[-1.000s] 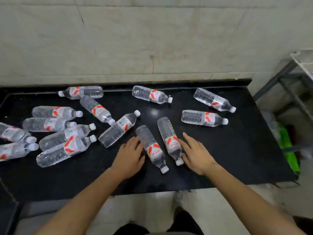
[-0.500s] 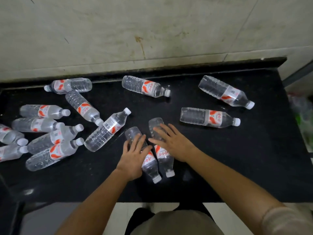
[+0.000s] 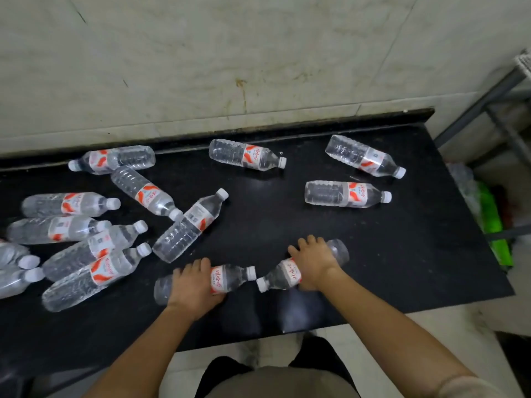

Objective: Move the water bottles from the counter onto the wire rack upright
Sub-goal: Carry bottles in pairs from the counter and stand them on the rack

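Several clear water bottles with red-and-white labels lie on their sides on the black counter (image 3: 388, 268). My left hand (image 3: 194, 285) is wrapped around one bottle (image 3: 230, 278) near the front edge, its cap pointing right. My right hand (image 3: 314, 261) grips a second bottle (image 3: 283, 275), cap pointing left and down, base to the upper right. The two caps nearly meet between my hands. A corner of the white wire rack (image 3: 524, 61) shows at the far right edge, above grey metal legs.
A cluster of bottles (image 3: 94, 248) crowds the counter's left side; three more lie at the back right, such as one bottle (image 3: 346, 194). A pale wall rises behind the counter. A green object (image 3: 492, 222) sits on the floor to the right, below the rack.
My hands went from resting on the two side-by-side bottles to closing around them. Both bottles have swung apart, so their caps now point at each other.
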The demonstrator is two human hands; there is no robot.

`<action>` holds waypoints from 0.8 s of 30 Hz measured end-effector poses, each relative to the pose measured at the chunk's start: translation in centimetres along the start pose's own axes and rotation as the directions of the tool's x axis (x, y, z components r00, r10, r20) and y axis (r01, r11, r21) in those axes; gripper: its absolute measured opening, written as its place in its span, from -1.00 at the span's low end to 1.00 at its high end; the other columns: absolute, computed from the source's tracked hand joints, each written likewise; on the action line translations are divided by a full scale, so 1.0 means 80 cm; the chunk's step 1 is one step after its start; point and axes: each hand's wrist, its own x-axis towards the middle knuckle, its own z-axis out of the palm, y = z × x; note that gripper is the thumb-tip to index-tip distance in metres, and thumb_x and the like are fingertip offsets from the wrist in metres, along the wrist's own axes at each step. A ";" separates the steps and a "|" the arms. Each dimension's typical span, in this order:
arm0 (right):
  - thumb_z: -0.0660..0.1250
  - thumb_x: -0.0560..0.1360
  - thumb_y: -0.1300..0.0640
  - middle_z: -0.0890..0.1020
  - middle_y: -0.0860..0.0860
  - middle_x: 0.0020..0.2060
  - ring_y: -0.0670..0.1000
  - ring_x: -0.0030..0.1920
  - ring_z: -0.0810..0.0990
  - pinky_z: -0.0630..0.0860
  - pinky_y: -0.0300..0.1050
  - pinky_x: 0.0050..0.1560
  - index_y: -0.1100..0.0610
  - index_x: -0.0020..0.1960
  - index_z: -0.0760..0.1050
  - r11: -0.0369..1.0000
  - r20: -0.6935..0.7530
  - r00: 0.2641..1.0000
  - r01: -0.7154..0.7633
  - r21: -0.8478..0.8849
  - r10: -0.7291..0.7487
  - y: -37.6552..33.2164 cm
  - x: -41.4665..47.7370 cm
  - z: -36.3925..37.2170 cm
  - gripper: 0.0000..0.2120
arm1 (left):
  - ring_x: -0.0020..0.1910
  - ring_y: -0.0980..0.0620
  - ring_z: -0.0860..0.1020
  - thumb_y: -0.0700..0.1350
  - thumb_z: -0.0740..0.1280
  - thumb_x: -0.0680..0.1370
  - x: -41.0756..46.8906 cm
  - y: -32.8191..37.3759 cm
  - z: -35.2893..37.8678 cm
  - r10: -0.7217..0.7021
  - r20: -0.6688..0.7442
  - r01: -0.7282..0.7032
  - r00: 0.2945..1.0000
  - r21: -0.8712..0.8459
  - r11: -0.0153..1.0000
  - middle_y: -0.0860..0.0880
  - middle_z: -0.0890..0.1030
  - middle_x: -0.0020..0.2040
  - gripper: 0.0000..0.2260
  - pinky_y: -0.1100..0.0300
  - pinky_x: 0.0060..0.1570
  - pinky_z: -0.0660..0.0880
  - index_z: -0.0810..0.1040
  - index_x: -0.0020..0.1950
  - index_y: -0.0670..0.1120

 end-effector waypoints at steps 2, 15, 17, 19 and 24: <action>0.41 0.39 -0.21 0.47 0.11 0.24 0.19 0.24 0.48 0.38 0.07 0.23 0.06 0.34 0.35 0.986 -0.034 0.999 -0.019 0.164 0.025 -0.001 -0.011 0.020 -0.37 | 0.23 -0.06 0.51 0.39 0.31 0.39 -0.004 -0.005 0.002 -0.047 0.034 0.047 0.998 0.009 0.999 0.01 0.48 0.23 -0.37 -0.09 0.21 0.40 0.34 0.29 0.01; 0.38 0.32 -0.28 0.61 -0.08 0.07 0.11 0.05 0.65 0.53 -0.02 -0.03 -0.06 0.17 0.37 0.671 -0.160 0.839 -0.286 0.684 0.520 0.022 -0.107 -0.017 -0.47 | -0.02 0.01 0.56 0.21 0.55 0.36 -0.011 0.046 -0.088 -0.123 -0.187 -0.041 0.975 -0.691 0.722 0.11 0.56 -0.04 -0.50 0.13 -0.04 0.43 0.38 0.10 0.05; 0.41 0.29 -0.29 0.62 -0.11 0.04 0.08 0.04 0.64 0.52 -0.02 -0.02 -0.10 0.20 0.38 0.485 -0.163 0.733 -0.250 0.838 0.660 0.031 -0.134 -0.030 -0.44 | -0.03 -0.03 0.57 0.14 0.58 0.34 -0.007 0.081 -0.120 -0.131 -0.245 -0.110 0.961 -0.770 0.629 0.08 0.57 -0.07 -0.52 0.13 -0.06 0.41 0.41 0.08 0.05; 0.45 0.28 -0.29 0.62 -0.12 0.00 0.07 0.03 0.62 0.52 -0.02 -0.01 -0.13 0.22 0.37 0.339 -0.170 0.620 -0.165 0.926 0.766 0.038 -0.164 -0.040 -0.41 | 0.02 -0.07 0.59 0.13 0.60 0.33 -0.003 0.118 -0.151 -0.116 -0.257 -0.152 0.959 -0.818 0.555 0.05 0.59 -0.05 -0.51 0.10 -0.02 0.44 0.44 0.09 0.03; 0.51 0.23 -0.25 0.63 -0.19 -0.05 0.01 0.04 0.63 0.57 0.02 0.06 -0.24 0.13 0.37 0.196 -0.185 0.405 0.015 0.981 0.896 0.075 -0.256 -0.058 -0.46 | 0.03 0.03 0.63 0.13 0.62 0.30 -0.009 0.217 -0.222 0.031 -0.390 -0.370 0.920 -0.844 0.388 0.12 0.65 0.01 -0.49 0.05 0.09 0.55 0.51 0.15 0.08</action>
